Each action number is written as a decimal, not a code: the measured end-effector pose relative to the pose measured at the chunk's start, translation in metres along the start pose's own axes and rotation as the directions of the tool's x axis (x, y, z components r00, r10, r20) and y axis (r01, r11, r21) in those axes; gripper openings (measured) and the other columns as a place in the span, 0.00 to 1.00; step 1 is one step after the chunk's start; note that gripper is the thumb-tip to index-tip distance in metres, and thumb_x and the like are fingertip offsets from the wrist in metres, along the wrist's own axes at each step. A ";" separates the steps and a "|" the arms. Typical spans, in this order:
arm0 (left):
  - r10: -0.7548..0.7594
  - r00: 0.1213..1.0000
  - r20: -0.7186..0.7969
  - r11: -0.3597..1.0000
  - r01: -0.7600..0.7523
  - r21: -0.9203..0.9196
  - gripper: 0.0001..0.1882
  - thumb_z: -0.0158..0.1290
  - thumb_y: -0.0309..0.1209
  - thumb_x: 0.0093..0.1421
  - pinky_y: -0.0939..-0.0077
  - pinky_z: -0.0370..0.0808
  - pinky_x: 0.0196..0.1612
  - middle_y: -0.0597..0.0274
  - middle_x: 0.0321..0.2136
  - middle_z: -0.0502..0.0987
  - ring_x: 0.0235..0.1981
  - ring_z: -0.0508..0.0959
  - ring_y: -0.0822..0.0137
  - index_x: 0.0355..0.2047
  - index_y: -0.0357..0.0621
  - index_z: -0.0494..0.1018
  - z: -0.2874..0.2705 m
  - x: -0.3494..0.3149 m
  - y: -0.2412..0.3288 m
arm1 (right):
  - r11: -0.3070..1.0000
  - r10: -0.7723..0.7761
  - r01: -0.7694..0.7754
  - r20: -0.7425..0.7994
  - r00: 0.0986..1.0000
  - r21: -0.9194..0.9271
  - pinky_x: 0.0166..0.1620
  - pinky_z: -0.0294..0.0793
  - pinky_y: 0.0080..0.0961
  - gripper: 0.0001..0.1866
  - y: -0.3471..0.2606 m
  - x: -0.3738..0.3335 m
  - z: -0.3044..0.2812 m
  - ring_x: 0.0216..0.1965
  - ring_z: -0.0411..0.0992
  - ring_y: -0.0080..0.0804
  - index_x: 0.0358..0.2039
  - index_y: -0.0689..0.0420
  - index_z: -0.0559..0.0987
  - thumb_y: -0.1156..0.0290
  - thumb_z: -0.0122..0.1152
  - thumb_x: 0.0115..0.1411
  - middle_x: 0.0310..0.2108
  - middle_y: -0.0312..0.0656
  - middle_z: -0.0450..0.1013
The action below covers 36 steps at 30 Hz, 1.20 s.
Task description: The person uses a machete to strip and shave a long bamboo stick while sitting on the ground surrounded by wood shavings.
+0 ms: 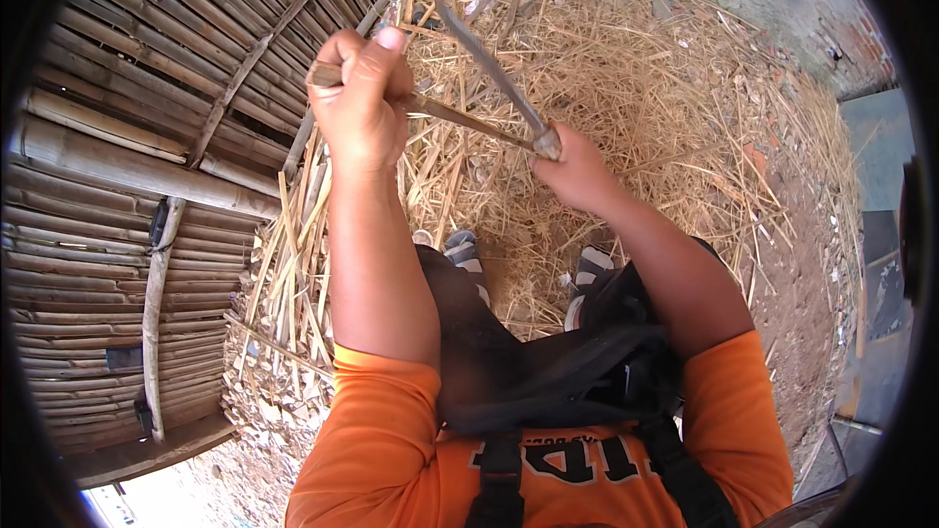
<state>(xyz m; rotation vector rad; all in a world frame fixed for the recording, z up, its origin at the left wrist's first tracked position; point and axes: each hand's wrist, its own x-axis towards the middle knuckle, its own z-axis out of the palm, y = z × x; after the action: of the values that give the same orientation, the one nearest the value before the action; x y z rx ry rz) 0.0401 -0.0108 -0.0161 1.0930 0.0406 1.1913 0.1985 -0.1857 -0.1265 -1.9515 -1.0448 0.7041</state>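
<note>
Ground: straw litter (626, 68) covers the earth from the person's feet outward; bare reddish soil shows to the right of it.
Wall: a bamboo wall (147, 108) of stacked horizontal canes fills the whole left side, crossed by slanting battens; it stands just beside the left forearm and closes off that side.
Loose canes: a bundle of split strips (293, 264) leans at the wall's foot, below and left of the left hand.
Person: orange sleeves and dark straps at the lower edge; sandalled feet (460, 249) stand in the straw between the forearms.
Left hand (362, 98): clenched in a fist round the near end of a bamboo strip (460, 117), thumb on top; the strip's butt juts out to the left of the fist.
Right hand (577, 171): lower and to the right, fingers closed on the handle of a knife (489, 64); how firm the grip is cannot be told.
Long axis: the strip runs from the left fist down and rightward to the right hand; the blade rises from the right hand up and leftward, so the two meet at a narrow angle at the right hand.
Open room: free space lies ahead and to the right over the straw.
</note>
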 end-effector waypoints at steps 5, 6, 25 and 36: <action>0.051 0.984 -0.171 0.999 -0.049 0.012 0.25 0.64 0.28 0.58 0.77 0.48 0.17 0.74 0.10 0.58 0.11 0.53 0.79 0.17 0.56 0.58 -0.017 0.008 0.005 | 0.996 -0.089 0.089 0.016 0.996 0.006 0.44 0.76 0.44 0.16 -0.008 0.010 0.010 0.40 0.78 0.51 0.42 0.63 0.74 0.68 0.63 0.56 0.37 0.54 0.77; 0.059 0.976 -0.209 0.998 -0.057 0.014 0.25 0.64 0.28 0.58 0.77 0.48 0.17 0.74 0.10 0.58 0.11 0.53 0.79 0.17 0.56 0.57 -0.018 0.008 0.005 | 0.993 -0.112 0.112 0.022 0.994 -0.022 0.44 0.76 0.45 0.16 0.010 0.013 0.024 0.41 0.78 0.52 0.42 0.64 0.74 0.68 0.63 0.56 0.38 0.55 0.77; 0.062 0.971 -0.230 0.990 -0.030 0.138 0.26 0.63 0.31 0.60 0.75 0.47 0.18 0.75 0.11 0.52 0.12 0.49 0.77 0.15 0.54 0.56 -0.007 0.006 0.003 | 0.959 0.090 -0.035 0.187 0.978 -0.281 0.39 0.76 0.39 0.18 0.092 0.023 0.048 0.35 0.77 0.48 0.46 0.62 0.75 0.67 0.62 0.56 0.35 0.53 0.77; 0.056 0.946 -0.320 0.998 -0.041 0.054 0.33 0.49 0.64 0.65 0.75 0.47 0.22 0.74 0.12 0.49 0.15 0.49 0.75 0.18 0.54 0.53 -0.016 0.008 0.012 | 0.999 -0.031 0.028 0.121 0.992 0.028 0.42 0.76 0.39 0.22 0.027 0.017 0.034 0.38 0.77 0.48 0.47 0.61 0.75 0.66 0.65 0.53 0.38 0.54 0.77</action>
<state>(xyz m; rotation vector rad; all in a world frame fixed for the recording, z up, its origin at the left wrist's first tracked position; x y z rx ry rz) 0.0262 0.0051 -0.0116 0.9337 0.2967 1.4102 0.1928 -0.1670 -0.1693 -1.8862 -1.1299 0.8248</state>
